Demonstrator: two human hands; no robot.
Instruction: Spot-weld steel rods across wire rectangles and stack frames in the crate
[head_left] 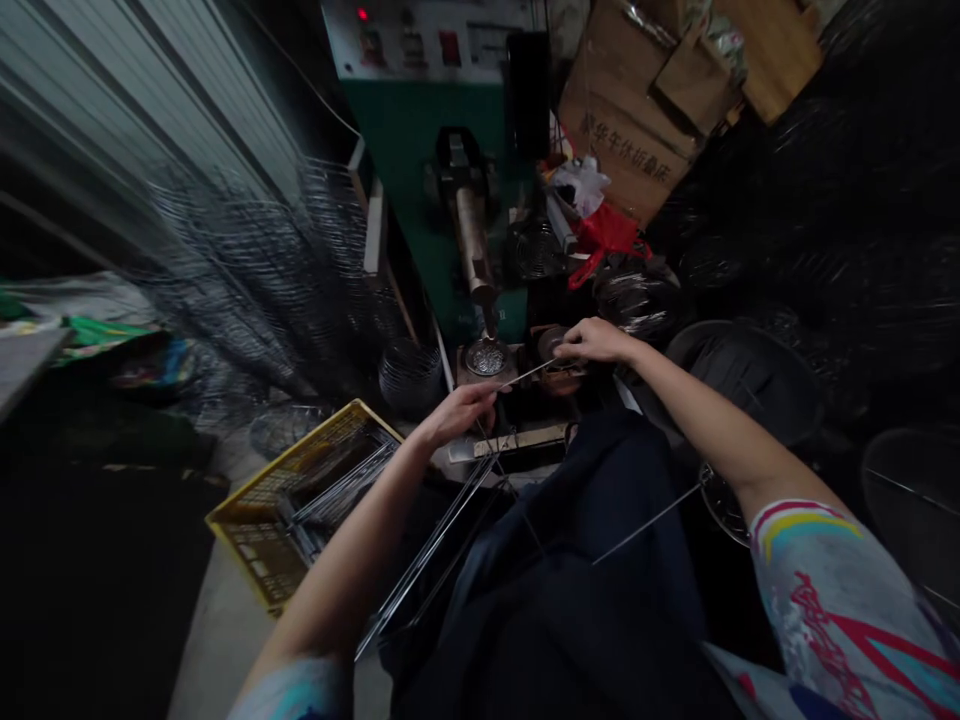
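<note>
A thin metal wire [534, 374] stretches between my two hands, just in front of the green machine [405, 150]. My left hand [461, 408] pinches its near left end, with fingers closed. At the other end, the fingers of my right hand [596, 342] are closed on the wire too. Behind my left hand, a round metal seat [487, 357] sits below the machine's metal arm [474, 245]. Below my left hand, long metal rods [427, 555] slant down beside my lap; whether they join the held wire I cannot tell.
A yellow crate [259, 540] with wire pieces stands at my left. Stacked wire goods [255, 270] rise behind it. A cardboard box [630, 120] and a red plastic bag [609, 238] lie at the back right. Dark round pans [742, 375] are near my right arm.
</note>
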